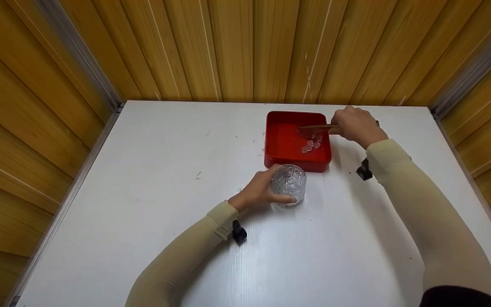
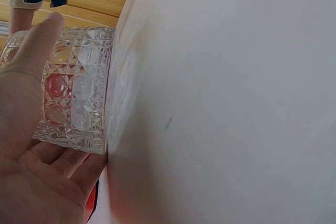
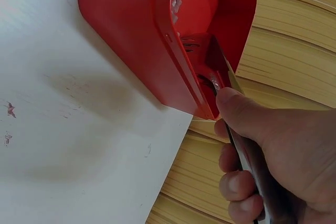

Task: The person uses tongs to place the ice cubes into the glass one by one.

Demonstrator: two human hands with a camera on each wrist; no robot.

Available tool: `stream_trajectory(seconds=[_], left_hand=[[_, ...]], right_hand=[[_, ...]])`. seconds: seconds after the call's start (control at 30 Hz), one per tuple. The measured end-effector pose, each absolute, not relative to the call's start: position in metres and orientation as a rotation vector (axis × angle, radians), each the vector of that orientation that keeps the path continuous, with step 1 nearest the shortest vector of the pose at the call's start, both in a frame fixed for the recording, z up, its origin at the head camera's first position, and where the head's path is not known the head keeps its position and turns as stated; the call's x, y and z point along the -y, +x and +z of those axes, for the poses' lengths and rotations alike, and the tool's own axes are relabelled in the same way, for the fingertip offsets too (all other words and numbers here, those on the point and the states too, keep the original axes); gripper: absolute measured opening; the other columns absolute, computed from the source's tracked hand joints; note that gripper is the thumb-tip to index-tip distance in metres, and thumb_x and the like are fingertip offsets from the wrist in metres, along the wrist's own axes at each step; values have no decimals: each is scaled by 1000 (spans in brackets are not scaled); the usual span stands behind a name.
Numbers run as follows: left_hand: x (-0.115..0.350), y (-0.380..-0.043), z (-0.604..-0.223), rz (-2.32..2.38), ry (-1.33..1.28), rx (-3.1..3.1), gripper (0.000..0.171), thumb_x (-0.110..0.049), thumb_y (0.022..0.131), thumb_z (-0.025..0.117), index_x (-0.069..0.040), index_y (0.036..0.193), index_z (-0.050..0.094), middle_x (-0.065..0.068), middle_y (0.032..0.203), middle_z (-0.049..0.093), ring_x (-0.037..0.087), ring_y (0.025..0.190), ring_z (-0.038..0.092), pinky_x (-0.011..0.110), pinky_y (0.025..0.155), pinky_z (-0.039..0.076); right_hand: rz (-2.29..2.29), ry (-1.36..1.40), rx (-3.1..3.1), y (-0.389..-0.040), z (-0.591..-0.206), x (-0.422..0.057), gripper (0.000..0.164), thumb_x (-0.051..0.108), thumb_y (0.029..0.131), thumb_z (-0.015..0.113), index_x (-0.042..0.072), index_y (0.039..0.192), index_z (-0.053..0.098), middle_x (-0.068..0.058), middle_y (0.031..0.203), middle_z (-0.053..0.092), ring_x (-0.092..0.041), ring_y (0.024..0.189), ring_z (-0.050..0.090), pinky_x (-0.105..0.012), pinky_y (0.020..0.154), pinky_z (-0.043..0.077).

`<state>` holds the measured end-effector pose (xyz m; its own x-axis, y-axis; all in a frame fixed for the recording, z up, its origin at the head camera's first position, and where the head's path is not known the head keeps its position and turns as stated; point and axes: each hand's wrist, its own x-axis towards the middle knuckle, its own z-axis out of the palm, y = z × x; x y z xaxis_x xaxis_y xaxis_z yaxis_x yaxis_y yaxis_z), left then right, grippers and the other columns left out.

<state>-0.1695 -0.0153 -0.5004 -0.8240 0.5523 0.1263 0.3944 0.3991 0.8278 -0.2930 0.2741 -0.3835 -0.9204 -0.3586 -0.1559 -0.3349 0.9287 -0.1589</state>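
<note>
My left hand grips a clear cut-glass tumbler, thumb on the near side and fingers round the far side. In the left wrist view the tumbler stands on the white table. Just beyond it is a square red box with several clear, ice-like cubes inside. My right hand, at the box's right rim, holds a shiny slotted metal scoop by its handle. The scoop's head dips inside the box; the right wrist view shows slots in it. Whether it carries cubes is hidden.
The white table ends at a wood-patterned wall close behind the box. Similar panels flank both sides. Small dark marks dot the tabletop. Each sleeve cuff carries a black wrist device.
</note>
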Motion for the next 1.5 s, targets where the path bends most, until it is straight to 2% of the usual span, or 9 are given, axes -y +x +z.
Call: stream_trajectory(seconds=[0.4,0.67,1.07,1.5], left_hand=[[17,-171,-501,1372,857,-2503,81,-38,75,93,-12,140,52,6,123,69,17,110,65,27,95,52],[18,-170,-500,1392,854,-2493,83,-38,75,94,-13,141,52,5,124,70,17,111,65,28,96,52],[18,-171,-499,1380,847,-2501,81,-38,75,94,-12,139,52,5,123,70,16,108,65,27,94,52],[18,-170,-499,1388,860,-2502,82,-36,75,94,-11,141,52,7,123,70,18,110,65,27,96,52]], right_hand=[[-217,-517,-2925,-290,-378,-280,28,24,96,75,2,112,78,-15,94,76,-27,75,62,-39,63,56],[-235,-500,-2899,-284,-377,-282,27,26,97,74,3,112,78,-9,87,75,-26,72,59,-34,55,51],[-222,-580,-2916,-273,-368,-279,24,26,97,74,6,108,79,-4,78,71,-23,68,56,-32,52,45],[-279,-601,-2930,-251,-360,-278,22,26,97,74,8,109,79,-5,82,73,-23,69,56,-34,55,47]])
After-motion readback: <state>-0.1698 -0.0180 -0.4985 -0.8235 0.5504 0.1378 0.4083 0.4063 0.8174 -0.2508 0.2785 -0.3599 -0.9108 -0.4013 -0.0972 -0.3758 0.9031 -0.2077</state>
